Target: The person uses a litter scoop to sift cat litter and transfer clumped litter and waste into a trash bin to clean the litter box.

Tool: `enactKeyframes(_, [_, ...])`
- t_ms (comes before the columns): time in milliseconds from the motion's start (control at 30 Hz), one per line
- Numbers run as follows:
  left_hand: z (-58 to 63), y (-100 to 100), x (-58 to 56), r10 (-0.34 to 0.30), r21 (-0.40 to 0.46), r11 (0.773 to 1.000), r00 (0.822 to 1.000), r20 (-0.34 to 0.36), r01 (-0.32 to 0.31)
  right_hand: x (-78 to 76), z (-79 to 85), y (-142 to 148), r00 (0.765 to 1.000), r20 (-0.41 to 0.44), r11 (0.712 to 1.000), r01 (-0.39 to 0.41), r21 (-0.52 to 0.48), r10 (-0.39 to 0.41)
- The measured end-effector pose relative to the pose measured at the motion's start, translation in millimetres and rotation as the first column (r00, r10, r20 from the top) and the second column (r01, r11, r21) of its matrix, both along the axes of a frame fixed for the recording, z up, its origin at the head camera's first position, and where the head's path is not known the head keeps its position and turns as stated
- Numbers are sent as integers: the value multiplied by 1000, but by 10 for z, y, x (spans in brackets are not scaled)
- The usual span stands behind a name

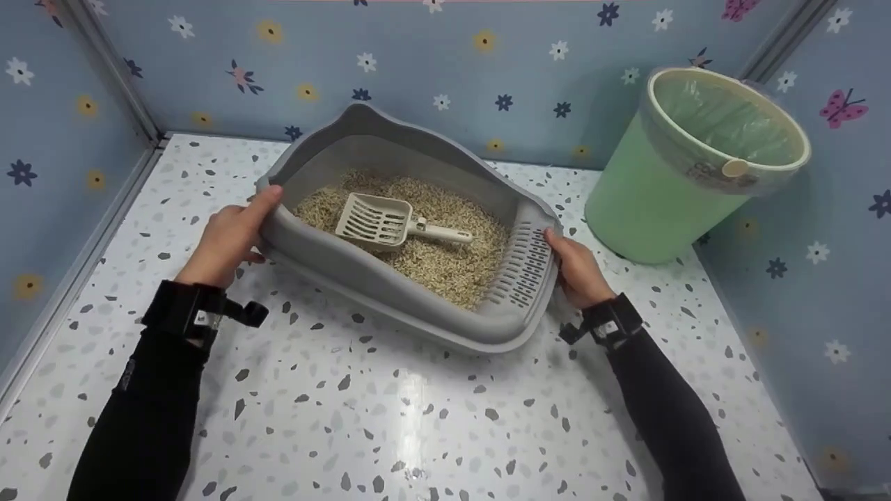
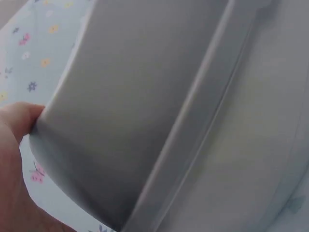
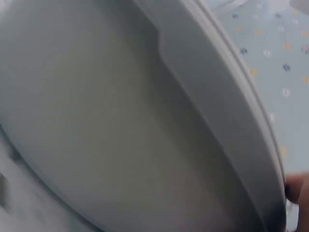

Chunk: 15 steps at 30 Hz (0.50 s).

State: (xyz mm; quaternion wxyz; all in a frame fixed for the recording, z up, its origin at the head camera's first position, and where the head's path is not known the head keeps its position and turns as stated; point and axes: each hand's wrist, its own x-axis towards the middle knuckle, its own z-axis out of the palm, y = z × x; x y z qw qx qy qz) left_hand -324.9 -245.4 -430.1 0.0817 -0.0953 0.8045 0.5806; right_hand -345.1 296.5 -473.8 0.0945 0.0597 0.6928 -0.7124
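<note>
Gripping grey rounded plastic litter tray (image 1: 397, 292) at both ends: left hand (image 1: 224, 240), right hand (image 1: 580, 271), thumbs on rim. Black-sleeved arms (image 1: 146, 417) reach forward, apart.

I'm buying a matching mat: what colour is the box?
The box is grey, clearest in the head view.

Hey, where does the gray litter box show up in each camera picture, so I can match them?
Head: the litter box is near the middle, slightly above center, seen from above.
Left wrist: the litter box fills most of the picture, reaching the right edge.
Right wrist: the litter box fills the left and middle.
Shared landmark: the flowered wall, at left in left wrist, at right in right wrist.
</note>
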Motion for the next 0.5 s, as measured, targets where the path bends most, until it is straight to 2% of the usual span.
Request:
enactKeyframes(133, [60,61,148,-83,-48,995,995,46,85,-290,-26,134,1000,3,998,-11,-54,11])
enactKeyframes(233, [108,3,183,-155,-94,982,984,85,162,-335,-14,95,1000,-8,1000,-6,-22,6])
enactKeyframes(300, [123,-74,132,-184,-92,977,979,91,192,-233,8,10,1000,-25,999,-8,37,8])
enactKeyframes(367, [121,-154,33,-193,-45,979,977,92,198,-38,33,-76,999,-40,995,-4,96,8])
enactKeyframes(500, [65,-252,-190,-170,110,981,980,107,158,458,67,-174,997,-33,996,-71,54,73])
